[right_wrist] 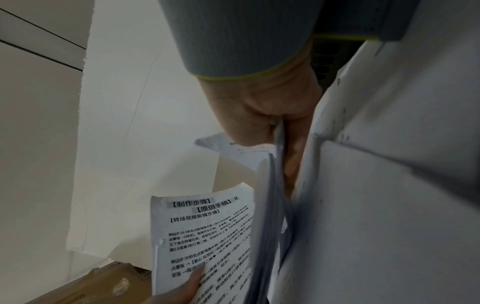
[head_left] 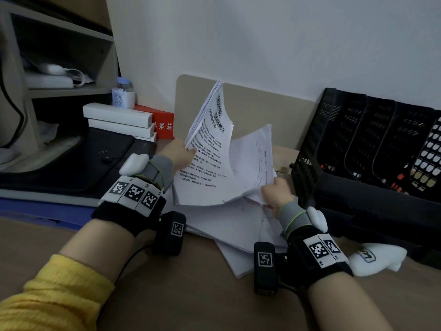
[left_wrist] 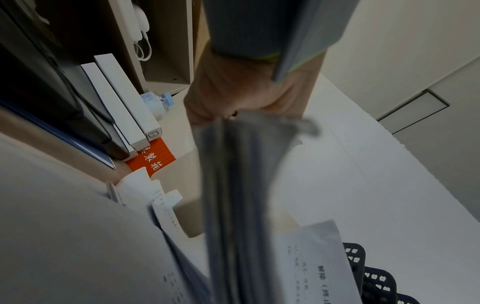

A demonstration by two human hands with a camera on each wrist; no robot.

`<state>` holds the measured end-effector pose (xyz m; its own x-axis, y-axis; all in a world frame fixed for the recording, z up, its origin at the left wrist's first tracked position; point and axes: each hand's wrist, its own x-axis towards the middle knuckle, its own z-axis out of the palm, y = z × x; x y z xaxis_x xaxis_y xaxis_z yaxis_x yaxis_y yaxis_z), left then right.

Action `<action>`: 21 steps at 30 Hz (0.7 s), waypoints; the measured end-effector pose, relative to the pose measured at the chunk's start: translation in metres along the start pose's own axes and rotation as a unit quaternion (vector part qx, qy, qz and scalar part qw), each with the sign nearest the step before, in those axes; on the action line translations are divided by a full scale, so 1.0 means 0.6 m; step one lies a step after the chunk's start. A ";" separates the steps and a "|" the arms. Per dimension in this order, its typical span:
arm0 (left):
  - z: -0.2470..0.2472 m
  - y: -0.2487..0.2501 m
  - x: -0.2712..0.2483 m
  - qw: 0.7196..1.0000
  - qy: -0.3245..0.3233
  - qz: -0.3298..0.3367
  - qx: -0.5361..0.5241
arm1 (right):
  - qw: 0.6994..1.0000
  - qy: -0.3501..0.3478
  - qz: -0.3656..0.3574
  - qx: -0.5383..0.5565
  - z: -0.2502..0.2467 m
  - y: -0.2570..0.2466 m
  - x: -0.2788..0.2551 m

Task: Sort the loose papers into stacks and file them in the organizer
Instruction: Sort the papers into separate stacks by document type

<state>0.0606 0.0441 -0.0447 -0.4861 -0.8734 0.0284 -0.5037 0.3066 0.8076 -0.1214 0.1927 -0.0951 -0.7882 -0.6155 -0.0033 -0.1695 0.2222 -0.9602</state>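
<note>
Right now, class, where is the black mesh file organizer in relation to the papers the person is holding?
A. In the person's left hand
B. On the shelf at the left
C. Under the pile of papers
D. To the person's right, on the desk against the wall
D: the black mesh organizer stands right of the held papers, on the desk, against the wall.

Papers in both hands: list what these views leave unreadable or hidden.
- Left hand fingers: head view, behind the printed bundle.
- Bundle edge: left wrist view, blurred.
- Right hand sheets: text too faint.
- Desk pile: mostly covered by the raised papers.
- Organizer: right edge cropped.
</note>
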 end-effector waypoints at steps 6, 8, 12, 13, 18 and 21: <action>0.000 -0.003 0.006 1.000 -0.001 -0.001 0.009 | 0.987 0.152 -0.047 0.001 -0.008 0.032 0.054; -0.003 -0.006 0.009 1.000 0.008 -0.002 0.015 | 0.983 0.172 -0.059 0.009 -0.010 0.041 0.063; -0.014 -0.011 0.016 0.999 0.036 -0.007 0.023 | 0.978 0.189 -0.086 -0.015 -0.009 -0.007 0.000; -0.015 -0.010 0.016 0.999 0.041 -0.005 0.031 | 0.978 0.184 -0.090 -0.034 -0.009 -0.016 -0.012; -0.016 -0.010 0.016 0.997 0.047 0.005 0.066 | 0.977 0.163 -0.112 -0.079 -0.011 -0.028 -0.027; -0.015 -0.011 0.018 0.997 0.043 0.000 0.057 | 0.966 0.219 -0.135 -0.035 -0.014 -0.025 -0.023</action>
<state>0.0654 0.0294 -0.0443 -0.4252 -0.9013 0.0834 -0.5834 0.3433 0.7360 -0.1132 0.2042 -0.0784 -0.8818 -0.2831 0.3771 -0.4307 0.1578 -0.8886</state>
